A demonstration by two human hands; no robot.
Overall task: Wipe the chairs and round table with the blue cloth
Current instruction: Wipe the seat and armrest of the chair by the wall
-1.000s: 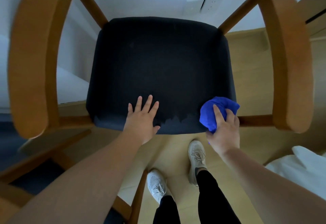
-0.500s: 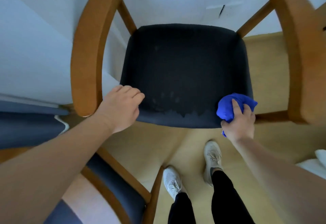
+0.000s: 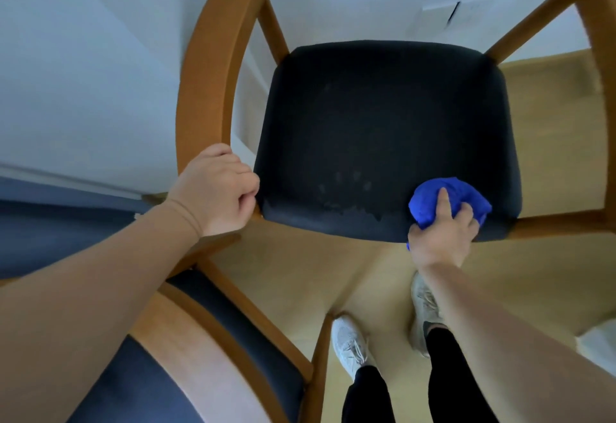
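Observation:
A wooden armchair with a dark seat cushion (image 3: 383, 129) stands in front of me, its curved left armrest (image 3: 206, 82) rising at centre left. My left hand (image 3: 216, 192) is closed around the front end of that armrest. My right hand (image 3: 443, 232) holds a bunched blue cloth (image 3: 430, 199) pressed on the seat's front right corner. Damp marks show along the seat's front edge. No round table can be made out.
A second wooden chair with a dark blue seat (image 3: 233, 332) sits at lower left, close to my legs. My two shoes (image 3: 350, 346) stand on the pale wood floor (image 3: 333, 272). A white wall (image 3: 83, 55) is behind and to the left.
My left hand left the seat, moved left and closed on the armrest's front end. The view shifted so the chair sits further right. The cloth stays at the seat's front right corner.

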